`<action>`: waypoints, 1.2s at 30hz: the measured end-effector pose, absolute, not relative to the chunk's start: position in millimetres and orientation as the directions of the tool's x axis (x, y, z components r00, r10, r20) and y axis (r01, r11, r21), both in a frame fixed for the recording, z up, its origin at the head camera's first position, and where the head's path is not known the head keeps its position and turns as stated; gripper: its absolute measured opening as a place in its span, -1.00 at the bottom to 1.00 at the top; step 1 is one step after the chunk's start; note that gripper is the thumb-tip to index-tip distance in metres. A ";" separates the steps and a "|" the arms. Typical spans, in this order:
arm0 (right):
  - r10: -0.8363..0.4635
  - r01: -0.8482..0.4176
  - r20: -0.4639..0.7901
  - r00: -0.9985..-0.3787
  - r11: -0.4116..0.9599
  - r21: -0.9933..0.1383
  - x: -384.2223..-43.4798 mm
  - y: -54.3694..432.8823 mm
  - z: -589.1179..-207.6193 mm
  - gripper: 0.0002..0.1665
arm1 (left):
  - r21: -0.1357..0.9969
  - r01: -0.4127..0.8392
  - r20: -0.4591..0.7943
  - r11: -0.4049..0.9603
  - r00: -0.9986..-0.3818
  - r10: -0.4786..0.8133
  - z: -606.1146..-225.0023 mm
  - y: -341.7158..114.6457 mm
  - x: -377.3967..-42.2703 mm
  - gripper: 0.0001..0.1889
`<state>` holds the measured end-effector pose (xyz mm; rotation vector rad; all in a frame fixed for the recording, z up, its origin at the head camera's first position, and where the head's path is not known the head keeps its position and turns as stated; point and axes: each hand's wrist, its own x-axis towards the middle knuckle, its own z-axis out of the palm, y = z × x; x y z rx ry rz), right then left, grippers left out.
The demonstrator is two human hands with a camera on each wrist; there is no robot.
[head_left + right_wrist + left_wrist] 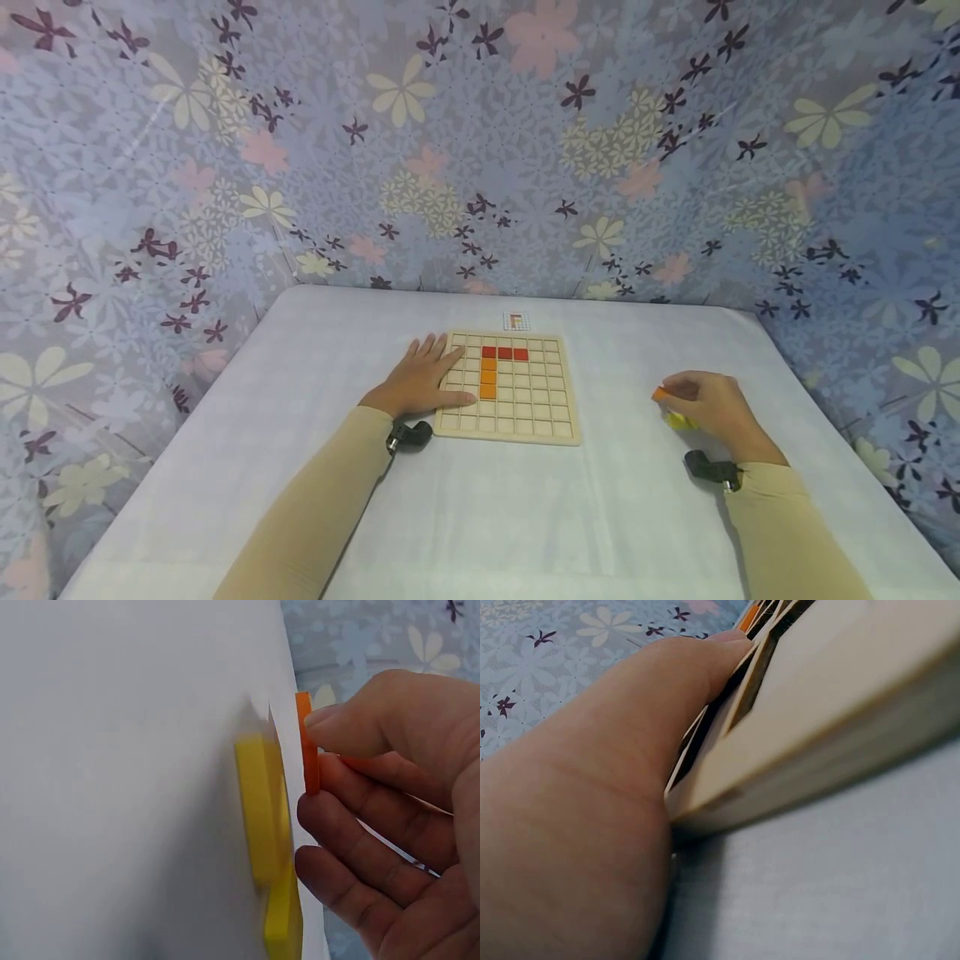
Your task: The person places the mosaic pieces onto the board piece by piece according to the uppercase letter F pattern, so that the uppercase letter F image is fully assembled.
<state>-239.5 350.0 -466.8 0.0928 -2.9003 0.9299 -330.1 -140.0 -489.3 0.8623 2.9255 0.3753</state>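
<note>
A wooden grid board (532, 408) lies in the middle of the table. Three red tiles (505, 353) form a row in its upper cells, and three orange tiles (488, 378) run down in a column below the leftmost one. My left hand (420, 379) rests on the board's left edge, fingers spread and thumb lying over the cells; the left wrist view shows the thumb (667, 690) against the board's rim. Off to the right, my right hand (708, 404) pinches an orange tile (307, 742) between thumb and fingers. Yellow tiles (262, 810) lie on the table just below that hand.
A small pattern card (516, 321) with a printed grid lies behind the board's far edge. White cloth covers the table (615, 517), and a flowered curtain (480, 150) hangs behind it.
</note>
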 end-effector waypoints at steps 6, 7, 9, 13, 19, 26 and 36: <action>-0.054 -0.108 0.112 -0.992 0.813 -0.572 -247.1 329.8 -463.0 -0.62 | 0.248 0.534 0.002 0.808 -0.834 0.551 -487.1 -140.3 -329.2 0.18; -0.062 -0.117 0.115 -0.991 0.809 -0.577 -248.4 325.8 -462.3 -0.63 | 0.251 0.534 0.001 0.808 -0.834 0.551 -486.8 -140.6 -328.6 0.18; -0.077 -0.135 0.124 -0.989 0.805 -0.577 -252.1 316.8 -461.7 -0.65 | 0.257 0.531 -0.001 0.807 -0.835 0.550 -486.0 -141.2 -327.5 0.18; -0.105 -0.165 0.135 -0.985 0.793 -0.587 -261.5 296.7 -461.6 -0.68 | 0.259 0.531 -0.002 0.807 -0.835 0.550 -485.8 -142.2 -326.9 0.18; -0.166 -0.217 0.139 -0.976 0.760 -0.613 -272.3 261.9 -461.7 -0.72 | 0.250 0.542 0.012 0.803 -0.831 0.557 -487.0 -141.1 -328.4 0.17; -0.304 -0.335 0.162 -0.939 0.697 -0.634 -279.0 214.8 -459.8 -0.72 | 0.249 0.542 0.014 0.802 -0.830 0.557 -487.7 -139.9 -329.0 0.17; -0.437 -0.448 0.186 -0.880 0.634 -0.630 -280.9 168.3 -455.8 -0.75 | 0.236 0.541 0.015 0.807 -0.833 0.553 -487.1 -140.5 -329.0 0.17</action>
